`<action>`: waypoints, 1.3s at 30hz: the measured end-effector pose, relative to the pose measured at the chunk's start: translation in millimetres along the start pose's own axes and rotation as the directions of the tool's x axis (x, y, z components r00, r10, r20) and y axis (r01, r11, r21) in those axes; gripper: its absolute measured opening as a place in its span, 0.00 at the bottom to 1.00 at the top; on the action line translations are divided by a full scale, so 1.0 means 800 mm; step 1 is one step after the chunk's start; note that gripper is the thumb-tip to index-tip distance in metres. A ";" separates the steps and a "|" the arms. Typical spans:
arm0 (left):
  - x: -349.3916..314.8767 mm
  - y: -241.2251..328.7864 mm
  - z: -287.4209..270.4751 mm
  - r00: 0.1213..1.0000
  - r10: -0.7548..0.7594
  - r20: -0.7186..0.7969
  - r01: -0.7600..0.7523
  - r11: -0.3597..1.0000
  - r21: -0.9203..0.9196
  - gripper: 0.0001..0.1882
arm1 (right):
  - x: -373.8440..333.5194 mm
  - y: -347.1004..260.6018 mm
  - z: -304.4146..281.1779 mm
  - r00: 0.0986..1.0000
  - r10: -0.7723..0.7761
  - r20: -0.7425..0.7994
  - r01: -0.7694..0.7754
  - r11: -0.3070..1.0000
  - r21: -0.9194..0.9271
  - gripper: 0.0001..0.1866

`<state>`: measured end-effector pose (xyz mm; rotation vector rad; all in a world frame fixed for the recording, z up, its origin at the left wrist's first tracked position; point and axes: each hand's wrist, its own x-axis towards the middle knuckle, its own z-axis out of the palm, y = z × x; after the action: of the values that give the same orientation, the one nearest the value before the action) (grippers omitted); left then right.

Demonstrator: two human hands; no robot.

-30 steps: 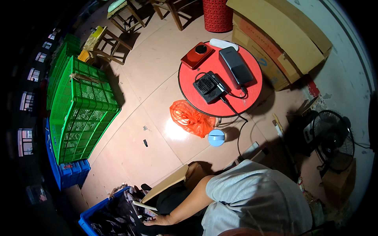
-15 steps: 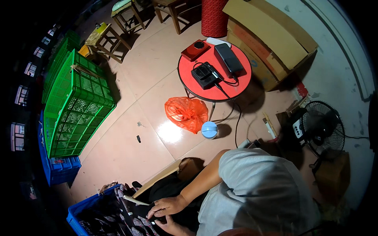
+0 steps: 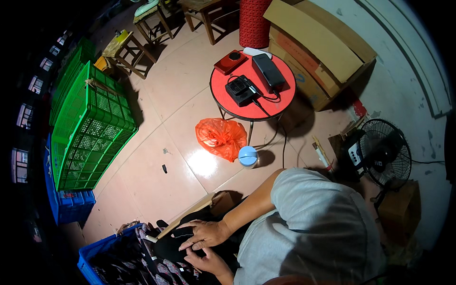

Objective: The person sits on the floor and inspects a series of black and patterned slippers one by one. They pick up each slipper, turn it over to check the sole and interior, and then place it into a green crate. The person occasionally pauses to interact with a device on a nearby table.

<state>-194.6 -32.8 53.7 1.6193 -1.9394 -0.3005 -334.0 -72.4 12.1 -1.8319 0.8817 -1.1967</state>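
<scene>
My right hand (image 3: 207,233) reaches over my lap, its fingers bent around a fold of black cloth (image 3: 171,247). Just below it, my left hand (image 3: 209,262) is closed at the near edge of the same cloth, fingertips almost meeting the right ones. Any small item between the fingertips is too small to make out. A pale narrow strip (image 3: 151,239) lies at the cloth's left end. Beside my lap stands a blue crate (image 3: 88,259) of dark patterned fabric (image 3: 161,270). A light brown board (image 3: 190,211) slants along the cloth's far side.
A round red stool (image 3: 223,102) holds black devices with cables and a red box. An orange plastic bag (image 3: 221,137) and a blue-lidded container (image 3: 248,156) stand before it. Green crates (image 3: 95,128) rise at left; a fan (image 3: 384,152) and cardboard box (image 3: 318,42) are at right.
Both hands have shifted slightly; the right hand's fingers are raised and spread more around the black cloth. The pale strip, earlier sticking out toward the hands, now shows only a short end farther left.
</scene>
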 end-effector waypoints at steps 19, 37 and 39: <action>0.010 0.000 0.013 0.988 -0.142 0.054 0.144 0.989 -0.033 0.11 | -0.179 -0.077 -0.371 0.673 0.729 -0.124 -0.569 0.618 0.543 0.25; 0.010 0.003 0.011 0.988 -0.149 0.049 0.149 0.989 0.005 0.10 | -0.204 -0.075 -0.388 0.444 0.792 -0.420 -0.653 0.607 0.453 0.29; 0.009 -0.001 0.011 0.987 -0.156 0.049 0.157 0.988 -0.009 0.10 | -0.202 -0.071 -0.388 0.442 0.789 -0.427 -0.655 0.609 0.447 0.30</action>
<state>-200.0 -41.3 48.1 1.7749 -1.8445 -0.4167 -668.6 23.1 78.8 -0.6560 1.6144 -1.1900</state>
